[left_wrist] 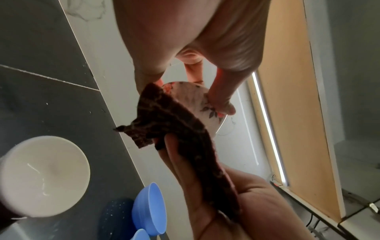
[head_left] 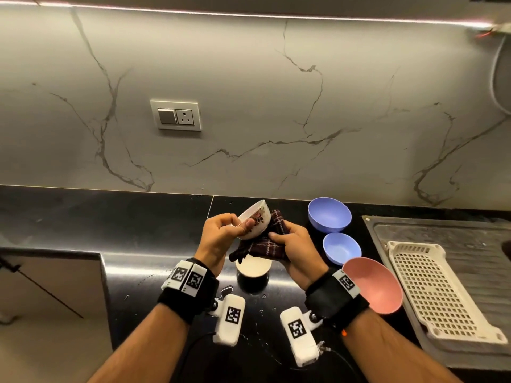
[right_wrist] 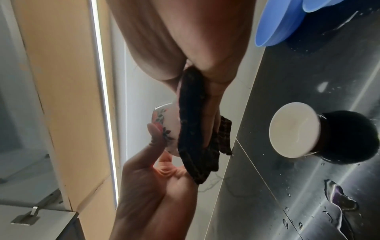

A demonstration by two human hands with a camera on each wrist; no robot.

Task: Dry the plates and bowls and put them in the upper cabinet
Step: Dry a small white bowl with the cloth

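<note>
My left hand (head_left: 221, 233) grips a white bowl with a flower pattern (head_left: 255, 218) by its rim, tilted, above the black counter (head_left: 83, 217). My right hand (head_left: 293, 244) holds a dark checked cloth (head_left: 265, 244) against the bowl's outside and underside. In the left wrist view the cloth (left_wrist: 174, 126) covers part of the flowered bowl (left_wrist: 189, 97). In the right wrist view the cloth (right_wrist: 193, 129) wraps the bowl (right_wrist: 166, 123). A plain white bowl (head_left: 253, 268) stands on the counter below my hands. The upper cabinet's underside (right_wrist: 61, 81) shows above.
Two blue bowls (head_left: 329, 217) (head_left: 341, 248) and a pink bowl (head_left: 373, 286) stand right of my hands. Further right a white drying rack (head_left: 431, 288) lies on the steel drainboard (head_left: 442, 230). Water drops dot the counter. A switch and socket plate (head_left: 175, 115) is on the marble wall.
</note>
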